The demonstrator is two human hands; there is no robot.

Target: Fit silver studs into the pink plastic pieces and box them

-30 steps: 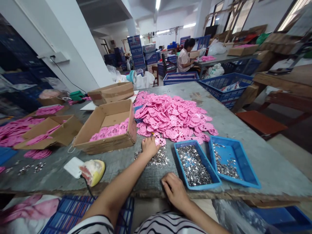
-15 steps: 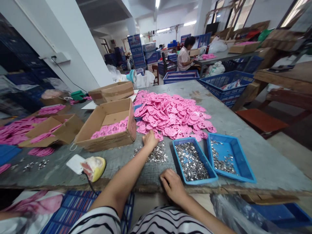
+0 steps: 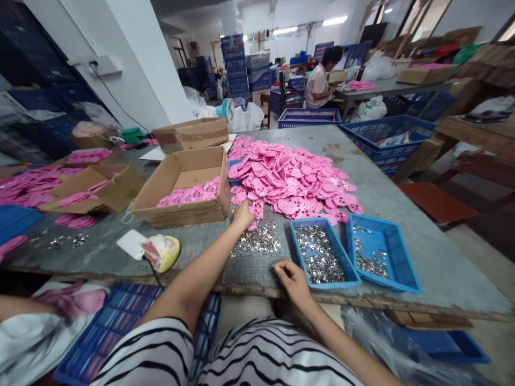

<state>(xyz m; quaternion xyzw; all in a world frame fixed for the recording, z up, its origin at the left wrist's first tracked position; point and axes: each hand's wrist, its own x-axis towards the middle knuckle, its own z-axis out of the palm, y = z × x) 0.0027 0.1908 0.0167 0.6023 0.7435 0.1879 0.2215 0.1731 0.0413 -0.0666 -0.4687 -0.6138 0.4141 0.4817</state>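
Note:
My left hand (image 3: 242, 216) is closed on the edge of a flat pink openwork piece (image 3: 256, 210) at the near side of a large pink heap (image 3: 295, 179). Small shiny metal parts (image 3: 259, 239) lie scattered on the table just below that hand. My right hand (image 3: 293, 281) rests at the table's front edge with fingers curled together; whatever is in them, if anything, is too small to make out. Right beside it is a blue tray (image 3: 295, 241) of metal parts. A second blue tray (image 3: 396, 241), holding fewer parts, stands to its right.
A cardboard box (image 3: 181, 217) with pink pieces stands left of the heap. Nearer me lie a white-and-yellow object (image 3: 167, 254) and a white pad (image 3: 131, 244) with a cable. Another person (image 3: 319, 86) sits at a far table. Blue crates (image 3: 386, 128) stand right of the table.
The view has shifted slightly. My left hand has moved a little left, with a pink piece now showing at its fingertips. My right hand has lifted and turned, fingers drawn together.

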